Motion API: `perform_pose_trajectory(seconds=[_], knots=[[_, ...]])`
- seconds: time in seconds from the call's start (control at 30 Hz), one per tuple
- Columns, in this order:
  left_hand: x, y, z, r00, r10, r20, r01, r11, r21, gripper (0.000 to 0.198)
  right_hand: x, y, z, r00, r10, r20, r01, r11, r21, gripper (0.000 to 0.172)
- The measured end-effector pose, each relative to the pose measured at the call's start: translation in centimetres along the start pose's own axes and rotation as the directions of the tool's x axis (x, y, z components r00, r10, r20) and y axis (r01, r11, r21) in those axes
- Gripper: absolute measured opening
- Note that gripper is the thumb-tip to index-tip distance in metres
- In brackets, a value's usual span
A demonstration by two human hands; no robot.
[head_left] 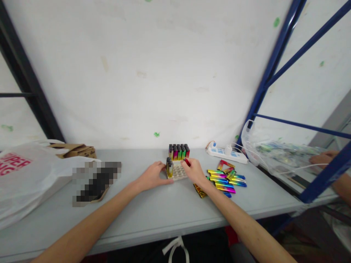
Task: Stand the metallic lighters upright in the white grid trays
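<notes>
A pale tray with rows of round holes lies on the grey table. A few upright lighters stand at its left end. My left hand rests against the tray's left side, fingers curled on its edge. My right hand is over the tray's right end, pinching a red lighter. Behind the tray stands a full block of upright coloured lighters. A heap of loose iridescent lighters lies just right of my right hand.
A white power strip lies at the back right. A white plastic bag and a cardboard box sit at left. A clear bag of lighters hangs on the blue rack; another person's hand is at far right.
</notes>
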State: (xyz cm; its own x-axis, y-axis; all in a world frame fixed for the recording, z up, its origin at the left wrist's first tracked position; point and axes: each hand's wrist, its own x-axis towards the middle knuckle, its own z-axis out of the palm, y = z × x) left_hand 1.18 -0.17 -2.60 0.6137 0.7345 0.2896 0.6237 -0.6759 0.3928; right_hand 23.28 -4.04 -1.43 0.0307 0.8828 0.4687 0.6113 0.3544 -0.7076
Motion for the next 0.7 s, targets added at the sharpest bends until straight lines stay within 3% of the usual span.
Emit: perform_pose_trajectory(seconds=[0.13,0.27,0.37,0.47,0.6,0.7], knots=[[-0.02,-0.03,-0.05,1.000,0.004,-0.003,-0.004,1.000,-0.011,0.065,-0.28,-0.60,-0.19,0.998,-0.066,0.013,0.066,0.998,0.004,0.043],[-0.03,0.07,-0.10,1.000,0.017,-0.021,-0.017,1.000,0.002,0.062,-0.46,-0.62,-0.09,0.986,-0.135,0.097,0.134,0.991,0.016,0.037],[-0.01,0.05,-0.07,0.999,0.024,-0.025,-0.023,1.000,0.013,0.062,-0.39,-0.35,-0.12,0.967,-0.230,0.108,0.236,0.971,-0.044,0.032],[0.01,-0.08,0.02,1.000,0.024,-0.019,-0.024,0.999,0.025,0.064,-0.27,-0.13,-0.32,0.938,-0.327,0.114,0.342,0.928,-0.146,0.038],[0.05,-0.33,0.06,1.000,0.026,-0.010,-0.026,0.999,0.030,0.065,-0.25,-0.03,-0.58,0.947,-0.246,0.207,0.290,0.933,-0.215,0.048],[0.11,-0.53,0.04,0.999,0.035,-0.007,-0.035,0.999,0.025,0.065,-0.39,-0.14,-0.65,0.940,-0.207,0.271,0.257,0.952,-0.168,0.050]])
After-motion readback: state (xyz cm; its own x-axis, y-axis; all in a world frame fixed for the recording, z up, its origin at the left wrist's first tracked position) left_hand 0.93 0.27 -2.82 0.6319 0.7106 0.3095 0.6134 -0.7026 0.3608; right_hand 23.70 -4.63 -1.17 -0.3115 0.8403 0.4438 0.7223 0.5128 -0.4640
